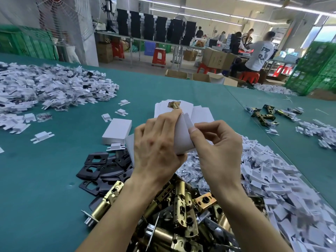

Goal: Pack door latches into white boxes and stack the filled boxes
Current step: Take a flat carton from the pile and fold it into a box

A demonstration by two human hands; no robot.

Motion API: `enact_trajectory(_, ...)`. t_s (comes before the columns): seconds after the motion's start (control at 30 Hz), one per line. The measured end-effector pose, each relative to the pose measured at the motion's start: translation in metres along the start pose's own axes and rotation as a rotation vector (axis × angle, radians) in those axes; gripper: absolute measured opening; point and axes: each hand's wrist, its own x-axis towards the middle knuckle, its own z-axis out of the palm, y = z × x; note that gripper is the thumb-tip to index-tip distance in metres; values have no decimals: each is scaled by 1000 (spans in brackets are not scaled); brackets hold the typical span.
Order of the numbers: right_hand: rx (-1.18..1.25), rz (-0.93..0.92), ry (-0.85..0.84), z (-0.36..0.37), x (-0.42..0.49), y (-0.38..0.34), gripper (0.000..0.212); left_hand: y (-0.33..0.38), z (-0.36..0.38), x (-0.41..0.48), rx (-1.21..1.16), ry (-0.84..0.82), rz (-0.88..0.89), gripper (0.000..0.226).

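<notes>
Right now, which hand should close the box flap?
Right. The right hand already pinches the flap, while the left hand grips the box with the latch poking out.

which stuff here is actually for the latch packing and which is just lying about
In the job: white box gripped by left hand and right hand; latch poking from it; brass latch pile; closed box.
Lying about: fan; red stool; green crates; cardboard carton.
</notes>
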Motion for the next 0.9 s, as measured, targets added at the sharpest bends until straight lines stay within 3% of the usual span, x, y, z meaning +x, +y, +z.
enact_trajectory(0.13,51,-7,-74,0,-3,-3,14,0,-2,1,-8,-19,-22,91)
enact_trajectory(0.33,106,-49,-440,-13,2,-4,36,-3,-9,4,-201,-55,-150,90)
enact_trajectory(0.53,186,-67,-317,-16,3,7,18,-1,-11,5,-231,-89,-147,95)
enact_trajectory(0.67,100,-149,-277,-14,-1,10,19,-2,-9,3,-230,-88,-146,96)
enact_trajectory(0.8,-15,-172,-316,-9,-3,7,19,-3,-12,4,-237,-30,-124,84)
enact_trajectory(0.9,8,-64,-327,-9,-2,3,16,-9,-9,3,-164,-12,-77,72)
